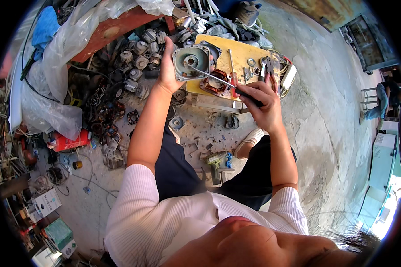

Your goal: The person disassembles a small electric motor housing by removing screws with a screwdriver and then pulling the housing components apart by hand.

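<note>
My left hand [166, 73] grips a squarish grey metal motor end cover [181, 70] by its left side, its round hollow turned up. A screwdriver [216, 79] with a black handle is held in my right hand [263, 101], and its shaft reaches across to the cover's central hub. Below the shaft, a motor stator [214, 88] with reddish-brown windings sits on a yellow-topped stool [240, 46]. Another dark housing [214, 50] lies partly behind the cover. Near my right hand are pliers [270, 66], a wrench [263, 66], a ring-shaped part [251, 62] and a second screwdriver's shaft [231, 60].
A heap of small motors [140, 61] covers the floor at the left, near a red cylinder [71, 139]. A green cordless drill [215, 164] rests between my feet. Cables and a white power strip [289, 76] hang by the stool's right edge. Another person [383, 100] is far right.
</note>
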